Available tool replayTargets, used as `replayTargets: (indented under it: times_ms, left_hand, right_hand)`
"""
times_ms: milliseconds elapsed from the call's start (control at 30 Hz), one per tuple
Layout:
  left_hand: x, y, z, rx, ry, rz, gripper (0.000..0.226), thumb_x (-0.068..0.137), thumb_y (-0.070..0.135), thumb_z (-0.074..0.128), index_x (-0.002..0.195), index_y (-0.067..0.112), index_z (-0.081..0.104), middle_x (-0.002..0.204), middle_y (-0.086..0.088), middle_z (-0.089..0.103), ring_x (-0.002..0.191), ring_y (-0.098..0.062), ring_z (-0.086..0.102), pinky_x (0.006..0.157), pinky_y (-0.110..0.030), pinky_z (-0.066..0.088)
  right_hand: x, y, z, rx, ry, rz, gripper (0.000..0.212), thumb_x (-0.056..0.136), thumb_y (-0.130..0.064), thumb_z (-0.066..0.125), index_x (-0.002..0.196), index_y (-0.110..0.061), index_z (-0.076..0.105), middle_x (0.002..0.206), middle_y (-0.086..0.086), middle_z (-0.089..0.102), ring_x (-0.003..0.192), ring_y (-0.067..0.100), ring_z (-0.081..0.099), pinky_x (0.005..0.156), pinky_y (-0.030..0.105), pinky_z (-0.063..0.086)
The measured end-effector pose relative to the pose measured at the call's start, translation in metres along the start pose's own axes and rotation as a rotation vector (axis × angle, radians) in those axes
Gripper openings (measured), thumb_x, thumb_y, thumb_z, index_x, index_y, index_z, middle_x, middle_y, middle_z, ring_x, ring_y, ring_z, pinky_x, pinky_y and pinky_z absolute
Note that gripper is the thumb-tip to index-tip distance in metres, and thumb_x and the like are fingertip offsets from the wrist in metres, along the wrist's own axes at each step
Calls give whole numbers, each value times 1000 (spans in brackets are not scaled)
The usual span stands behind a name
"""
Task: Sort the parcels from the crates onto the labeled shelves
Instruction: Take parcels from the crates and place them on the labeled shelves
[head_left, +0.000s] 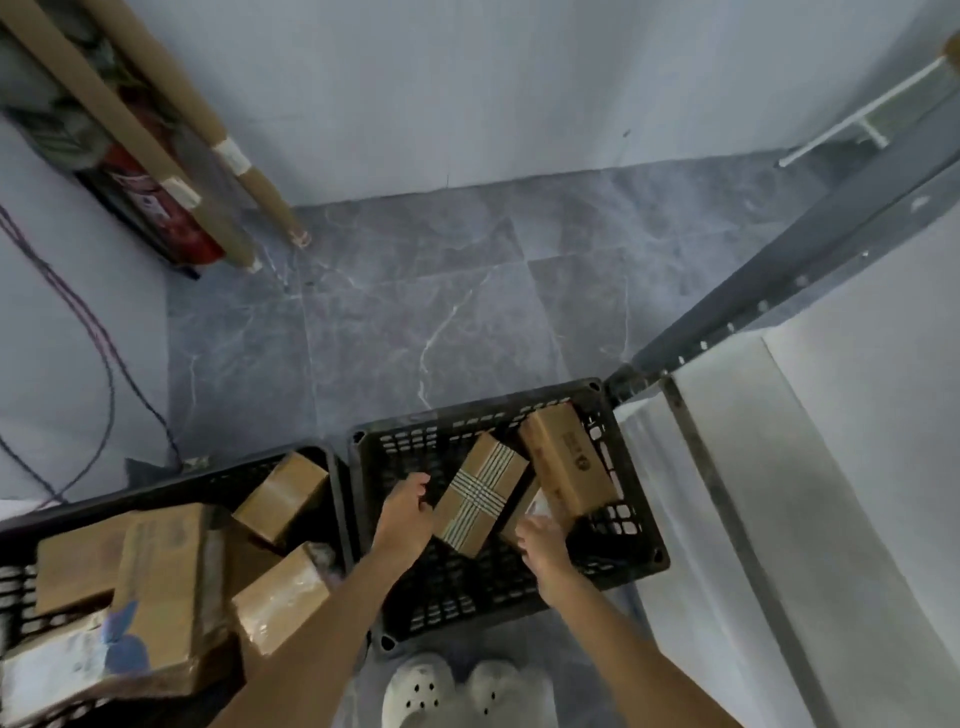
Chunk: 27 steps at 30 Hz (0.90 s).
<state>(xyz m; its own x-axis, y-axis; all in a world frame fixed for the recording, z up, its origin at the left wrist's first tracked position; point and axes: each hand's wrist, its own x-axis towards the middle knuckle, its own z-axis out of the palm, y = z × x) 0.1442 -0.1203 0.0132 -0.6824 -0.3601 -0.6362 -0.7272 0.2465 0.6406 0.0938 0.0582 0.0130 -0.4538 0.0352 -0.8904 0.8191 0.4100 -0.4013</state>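
Left crate just beside right crate, shelf further right.

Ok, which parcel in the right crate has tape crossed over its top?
The middle box, striped tape forming a cross, beside the left hand; the bigger box behind shows only print.

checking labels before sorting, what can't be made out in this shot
Head view only:
- Print on the long box: too blurred to read.
- Parcel under the right hand: mostly hidden by that hand and the taped parcel.
- Left crate: cut off by the left and bottom edges.
- Shelf labels: none in view.
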Motion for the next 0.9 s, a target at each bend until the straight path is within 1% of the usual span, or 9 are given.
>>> replayTargets:
  times_ms: [133,200,267,400,467,567,633,733,900]
  left_hand:
    - [75,-53,50,-6,-127,-81,63,92,12,54,147,8,24,150,-12,29,137,-25,32,112,-32,30]
    - [106,-76,72,8,-180,-93,71,91,19,57,149,9,18,152,-11,25,139,-27,30,114,-37,28]
    - [125,-94,93,-11,-258,-160,76,91,27,57,150,9,12,151,-7,25,139,-25,28,114,-32,25]
    - [135,-123,116,1,-223,-148,38,87,25,55,121,8,52,124,-13,53,114,-29,53,99,-31,45]
    - [121,-121,111,-3,-162,-172,32,91,16,53,120,6,48,121,-10,46,111,-25,52,91,-23,43]
    - [84,-97,89,-136,-148,-190,20,90,8,54,107,7,43,102,-6,52,89,-15,52,71,-22,45]
    - [54,-71,70,-147,-178,-177,19,88,2,53,98,8,38,90,-4,52,78,-12,49,68,-23,44]
    - [6,-18,35,-124,-179,-132,23,87,-3,50,86,12,32,79,2,42,69,-6,39,56,-9,37]
    - [-83,106,-45,-163,-141,-20,22,90,0,53,90,15,37,81,2,46,73,-11,46,57,-9,41]
  right_hand:
    - [96,24,21,42,3,92,47,101,-25,42,143,-6,35,145,12,40,131,28,40,110,38,35]
    - [132,34,27,63,12,143,48,100,-27,44,143,-7,34,144,14,40,130,32,42,108,42,38]
    - [160,45,35,101,-21,178,51,100,-28,45,145,-11,30,147,10,36,132,32,39,105,42,41]
    - [192,70,53,60,-27,8,44,97,-24,51,139,-24,37,141,3,45,125,26,46,102,45,44]
    - [180,71,58,68,-8,-76,42,95,-17,53,135,-24,41,133,5,53,119,25,51,103,47,43]
    - [135,52,53,58,38,-155,39,94,-12,53,131,-21,45,123,4,57,113,23,53,101,43,44]
    - [95,35,40,59,35,-197,36,92,-6,54,123,-24,47,116,0,57,112,21,54,102,41,43]
    - [23,2,15,36,38,-275,39,90,-3,57,123,-23,51,119,-3,57,114,17,52,104,42,41]
    - [-112,-78,-31,24,35,-415,40,89,-10,59,119,-35,53,117,-8,62,113,15,56,103,47,43]
